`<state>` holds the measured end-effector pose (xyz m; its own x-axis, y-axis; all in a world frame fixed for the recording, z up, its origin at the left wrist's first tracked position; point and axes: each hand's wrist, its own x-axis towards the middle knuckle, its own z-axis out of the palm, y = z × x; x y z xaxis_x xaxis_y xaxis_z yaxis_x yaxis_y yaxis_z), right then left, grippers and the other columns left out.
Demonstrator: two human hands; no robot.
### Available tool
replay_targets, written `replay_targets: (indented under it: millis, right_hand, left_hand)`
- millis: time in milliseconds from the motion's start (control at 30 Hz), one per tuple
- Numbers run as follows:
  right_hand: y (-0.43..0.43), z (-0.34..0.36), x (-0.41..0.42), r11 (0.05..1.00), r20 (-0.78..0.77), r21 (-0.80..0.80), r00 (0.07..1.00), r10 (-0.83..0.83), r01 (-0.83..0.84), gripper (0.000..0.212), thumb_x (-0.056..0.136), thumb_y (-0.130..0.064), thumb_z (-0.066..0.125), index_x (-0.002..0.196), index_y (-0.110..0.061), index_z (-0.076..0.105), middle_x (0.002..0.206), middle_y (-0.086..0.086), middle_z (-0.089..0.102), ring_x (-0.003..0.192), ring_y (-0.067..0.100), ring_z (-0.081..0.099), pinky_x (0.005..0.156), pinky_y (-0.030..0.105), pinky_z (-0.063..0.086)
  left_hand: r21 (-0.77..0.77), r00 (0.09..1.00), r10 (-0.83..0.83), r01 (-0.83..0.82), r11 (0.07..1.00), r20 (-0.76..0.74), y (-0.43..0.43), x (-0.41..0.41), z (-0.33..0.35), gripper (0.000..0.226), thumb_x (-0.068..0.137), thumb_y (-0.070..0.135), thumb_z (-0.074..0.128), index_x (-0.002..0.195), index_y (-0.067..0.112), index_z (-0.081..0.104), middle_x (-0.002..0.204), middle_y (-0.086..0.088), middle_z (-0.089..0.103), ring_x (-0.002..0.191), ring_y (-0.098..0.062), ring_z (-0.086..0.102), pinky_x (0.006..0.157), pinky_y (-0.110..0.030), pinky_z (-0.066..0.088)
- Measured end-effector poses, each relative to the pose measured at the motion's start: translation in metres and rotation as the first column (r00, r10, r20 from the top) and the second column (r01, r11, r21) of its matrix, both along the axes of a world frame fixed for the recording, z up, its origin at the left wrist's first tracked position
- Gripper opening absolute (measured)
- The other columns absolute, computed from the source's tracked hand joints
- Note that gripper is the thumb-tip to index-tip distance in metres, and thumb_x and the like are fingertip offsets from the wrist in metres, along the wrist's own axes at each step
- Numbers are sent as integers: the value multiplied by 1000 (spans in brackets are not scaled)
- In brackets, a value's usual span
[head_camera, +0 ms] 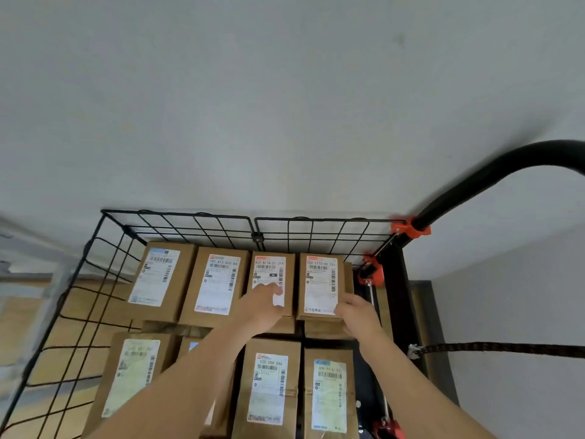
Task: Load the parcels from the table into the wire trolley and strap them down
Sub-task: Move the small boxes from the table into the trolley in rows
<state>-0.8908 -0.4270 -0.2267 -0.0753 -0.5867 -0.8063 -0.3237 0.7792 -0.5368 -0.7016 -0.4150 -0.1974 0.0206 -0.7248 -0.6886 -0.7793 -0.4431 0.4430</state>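
Left grip (pixel 262 304) flat, fingers on label of third parcel (pixel 272 269), centre frame. Right grip (pixel 357 315) clasps near corner of fourth parcel (pixel 319 280) just beside. Both parcels in far row of wire trolley (pixel 177 214); strap (pixel 506 346) lower right.

Wire trolley (pixel 177 228): black grid mesh. Parcels (pixel 186 264): plain brown cardboard. Shipping labels (pixel 218 283): white with black barcodes and print, some with a red header, some with a blue one. Handle (pixel 493 172): matte black. Clamps (pixel 410 229): orange-red. Bungee strap (pixel 506 346): black with pale flecks, whitish end hook. Wall (pixel 253 90): pale grey.
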Motion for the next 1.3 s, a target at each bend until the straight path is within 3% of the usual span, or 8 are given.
replay_targets:
  millis: [167,300,433,533,767,967,1133,1300]
  right_hand:
    - [26,39,32,995,-31,-99,1000,6,-9,28,89,-9,54,112,-22,63,133,2,52,123,21,48,106,40,41]
    - [52,72,71,980,-53,-175,995,86,-94,24,90,-6,52,106,-19,64,112,-1,54,108,17,53,99,33,47]
    - [81,103,126,948,-48,-257,982,181,-187,18,88,-10,56,98,-24,63,107,-2,59,97,17,56,94,34,49]
    - [107,124,169,936,-24,-289,979,204,-202,20,87,-9,55,95,-23,65,100,2,63,78,14,54,79,30,51]
    - [203,168,283,888,44,-385,956,289,-250,17,86,-8,58,88,-23,66,100,5,69,95,19,63,89,34,53]
    - [269,186,378,828,116,-462,904,410,-316,18,89,-5,55,93,-19,66,91,1,69,85,13,62,73,23,50]
    - [304,196,448,778,143,-490,845,516,-393,21,87,-3,56,85,-21,65,96,8,70,83,17,62,78,27,52]
    - [324,209,507,723,124,-501,788,604,-476,21,86,-2,56,83,-21,65,94,8,69,86,19,63,88,32,52]
  left_hand:
    - [-58,1000,-25,25,998,4,31,39,31,41,96,22,46,137,22,43,141,2,45,125,-16,47,101,-27,41]
    - [-156,998,39,-46,987,-48,65,78,62,39,95,21,48,135,23,46,134,5,47,108,-12,54,81,-20,49]
    - [-254,992,98,-115,960,-81,108,123,85,38,94,23,51,132,26,48,138,7,47,119,-11,49,100,-25,42]
    - [-332,997,76,-80,940,-24,138,156,107,38,95,22,46,133,24,48,136,4,50,121,-14,49,100,-28,42]
    - [-508,987,162,-137,850,6,243,257,151,38,95,23,49,133,24,48,133,6,52,118,-10,51,95,-24,41]
    - [-571,961,277,-224,790,7,328,345,171,40,95,26,50,134,26,46,134,8,51,121,-9,49,99,-25,41]
    - [-611,925,381,-310,729,-15,384,406,181,37,94,24,50,131,27,48,131,8,51,115,-8,50,88,-21,43]
    - [-640,878,478,-381,667,-24,418,457,189,37,94,25,51,130,26,49,130,7,52,112,-8,52,91,-24,45]
